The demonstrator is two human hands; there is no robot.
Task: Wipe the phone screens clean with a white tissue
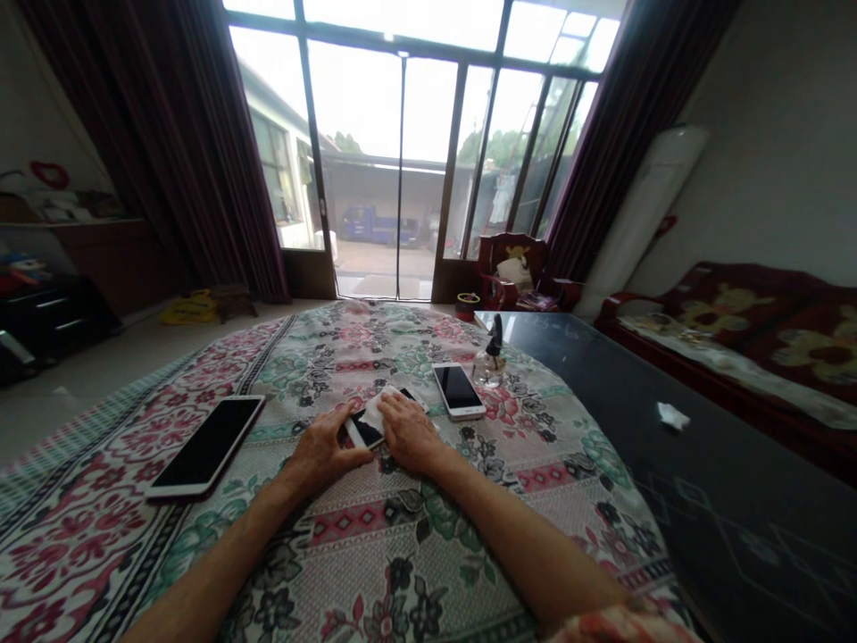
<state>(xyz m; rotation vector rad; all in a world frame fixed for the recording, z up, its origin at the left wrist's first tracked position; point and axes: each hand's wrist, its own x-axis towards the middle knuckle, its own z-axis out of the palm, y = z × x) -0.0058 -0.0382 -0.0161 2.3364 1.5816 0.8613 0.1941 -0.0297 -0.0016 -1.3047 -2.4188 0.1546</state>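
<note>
My left hand lies spread, fingertips on a dark-screened phone, and my right hand presses flat on a white cloth folded over that phone; neither hand closes, so the grip is wide and open. The phone sits on a floral tablecloth, between a white phone and a larger phone. I judge it light, stiff, slippery and fragile at the glass, best taken by its edges; the cloth looks soft and thin, and will likely shift.
</note>
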